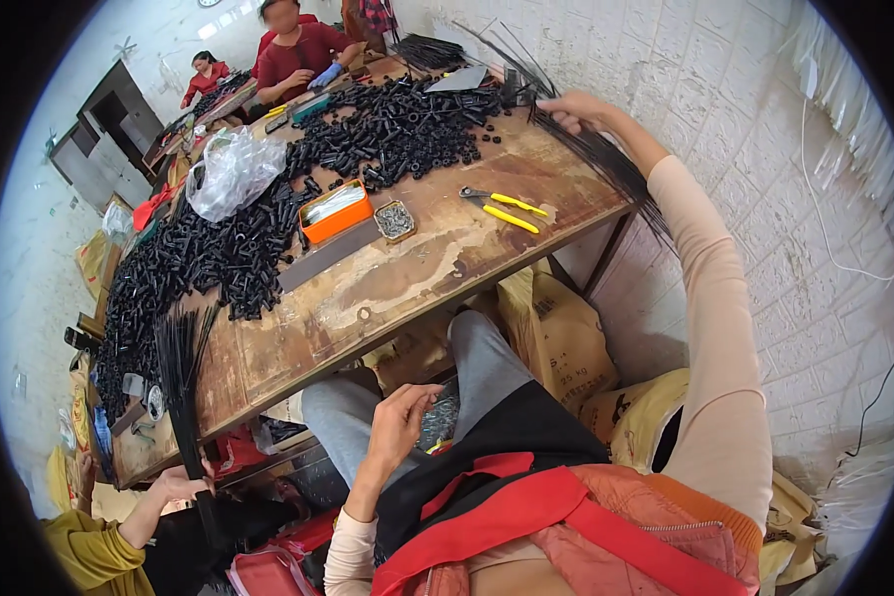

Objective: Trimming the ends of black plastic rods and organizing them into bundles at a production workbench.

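My right arm stretches to the table's far right corner. There my right hand (pixel 576 111) curls its fingers at a bundle of long, thin black strands (pixel 606 164), pinching some of them. The strands run along the table's right edge and hang over it. Above my lap is my left hand (pixel 399 422), its fingertips pressed together; whatever they hold is too small to make out. On the table (pixel 368 298) nearest me lie yellow-handled pliers (pixel 507 207), an orange box (pixel 336 211) of pale thin pieces and a small tray of metal bits (pixel 394 221).
Heaps of small black plastic parts (pixel 387 124) cover the back and left of the table, with a clear plastic bag (pixel 233 174) on top. A co-worker's hand (pixel 181 485) holds black strands (pixel 179 377) at lower left. Sacks (pixel 571 343) stand under the table; a white wall rises at right.
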Demonstrator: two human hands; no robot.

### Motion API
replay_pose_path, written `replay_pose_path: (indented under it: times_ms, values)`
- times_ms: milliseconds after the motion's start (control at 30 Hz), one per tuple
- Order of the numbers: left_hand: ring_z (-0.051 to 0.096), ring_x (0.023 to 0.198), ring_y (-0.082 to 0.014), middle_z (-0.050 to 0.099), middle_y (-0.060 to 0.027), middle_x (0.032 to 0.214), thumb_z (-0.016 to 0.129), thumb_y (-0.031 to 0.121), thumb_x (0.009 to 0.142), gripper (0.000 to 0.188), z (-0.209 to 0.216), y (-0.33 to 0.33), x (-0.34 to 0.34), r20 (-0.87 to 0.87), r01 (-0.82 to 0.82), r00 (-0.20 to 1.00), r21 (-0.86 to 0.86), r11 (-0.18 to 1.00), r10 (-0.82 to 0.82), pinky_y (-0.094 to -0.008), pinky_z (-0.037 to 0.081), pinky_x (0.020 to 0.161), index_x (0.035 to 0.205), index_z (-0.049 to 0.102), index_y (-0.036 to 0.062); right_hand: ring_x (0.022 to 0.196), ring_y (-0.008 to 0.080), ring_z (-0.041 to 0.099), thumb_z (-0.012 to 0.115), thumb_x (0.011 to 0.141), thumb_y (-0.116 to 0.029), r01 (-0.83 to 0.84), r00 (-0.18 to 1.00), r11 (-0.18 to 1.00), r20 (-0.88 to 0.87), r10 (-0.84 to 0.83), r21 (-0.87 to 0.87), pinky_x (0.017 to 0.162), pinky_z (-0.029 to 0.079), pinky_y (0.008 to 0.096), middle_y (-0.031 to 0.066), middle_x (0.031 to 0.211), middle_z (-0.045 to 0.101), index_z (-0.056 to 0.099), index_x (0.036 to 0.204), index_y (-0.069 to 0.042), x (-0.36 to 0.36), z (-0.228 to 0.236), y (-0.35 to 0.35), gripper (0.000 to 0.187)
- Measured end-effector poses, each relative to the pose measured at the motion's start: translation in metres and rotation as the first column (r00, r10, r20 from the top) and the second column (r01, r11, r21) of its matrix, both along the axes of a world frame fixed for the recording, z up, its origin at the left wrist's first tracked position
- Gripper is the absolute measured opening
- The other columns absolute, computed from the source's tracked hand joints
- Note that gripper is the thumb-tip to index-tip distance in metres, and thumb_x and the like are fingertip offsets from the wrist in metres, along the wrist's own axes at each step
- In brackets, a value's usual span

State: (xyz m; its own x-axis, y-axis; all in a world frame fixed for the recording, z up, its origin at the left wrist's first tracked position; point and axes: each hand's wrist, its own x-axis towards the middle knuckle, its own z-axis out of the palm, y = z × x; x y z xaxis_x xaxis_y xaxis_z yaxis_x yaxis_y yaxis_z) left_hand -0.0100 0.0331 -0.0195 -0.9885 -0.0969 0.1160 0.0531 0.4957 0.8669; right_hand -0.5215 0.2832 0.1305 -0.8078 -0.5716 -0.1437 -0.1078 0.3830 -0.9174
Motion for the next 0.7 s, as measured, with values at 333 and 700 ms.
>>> replay_pose_path:
  times_ms: [333, 700]
  values:
    - [0.061, 0.08, -0.0114, 0.066, -0.0033, 0.084, 0.05, -0.002, 0.094, 0.022, 0.08, -0.008, -0.042, -0.162, 0.067, 0.985, 0.096, 0.993, -0.051, -0.026, 0.049, 0.076, 0.107, 0.067, -0.0009, 0.048, 0.0039, 0.033, 0.06, 0.095, -0.023, -0.157, 0.979, 0.791, 0.01, 0.202, -0.592, 0.042, 0.027, 0.0205, -0.006, 0.064, 0.04, 0.052, 0.089, -0.007, 0.105, 0.055, -0.112, 0.019]
    - [0.035, 0.052, -0.0046, 0.039, 0.0068, 0.068, 0.05, 0.035, 0.101, 0.036, 0.131, 0.002, -0.067, -0.005, 0.015, 1.0, 0.85, 0.526, -0.022, -0.0219, 0.03, 0.047, 0.115, 0.058, 0.0028, 0.076, 0.0184, 0.065, 0.045, 0.102, -0.028, -0.427, 0.899, 0.664, -0.21, 0.384, -0.613, 0.067, 0.053, 0.0304, 0.0093, 0.092, 0.063, 0.049, 0.119, 0.0, 0.286, 0.044, -0.165, 0.033]
